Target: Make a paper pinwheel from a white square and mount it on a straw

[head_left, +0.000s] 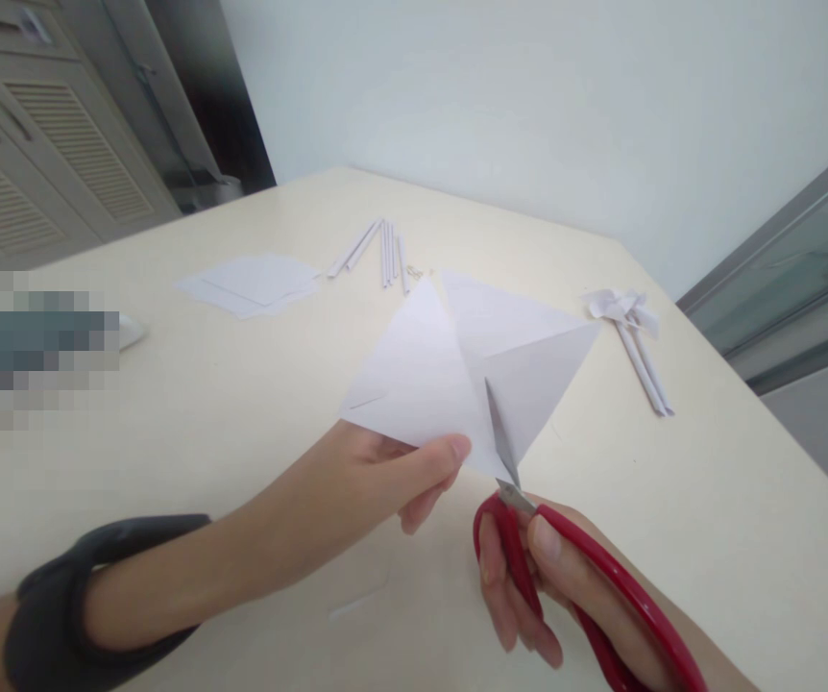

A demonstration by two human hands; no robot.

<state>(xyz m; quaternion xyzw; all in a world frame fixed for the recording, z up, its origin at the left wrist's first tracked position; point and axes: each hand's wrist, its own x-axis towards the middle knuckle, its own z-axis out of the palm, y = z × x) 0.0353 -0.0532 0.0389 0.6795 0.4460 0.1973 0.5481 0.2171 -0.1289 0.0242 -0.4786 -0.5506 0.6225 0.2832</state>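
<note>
My left hand (400, 476) pinches the near edge of a white square sheet of paper (450, 370) creased along its diagonals and holds it above the table. My right hand (536, 591) grips red-handled scissors (587, 586). Their blades (501, 437) point away from me and cut into the paper from its near corner along a crease. A black band sits on my left wrist (89, 601).
On the cream table (709, 519) lie a stack of white paper squares (252, 284), several rolled paper sticks (381, 250), and a finished paper pinwheel on a stick (634, 332) at the right. A blurred patch covers the left edge. Louvred cabinets (32, 163) stand at back left.
</note>
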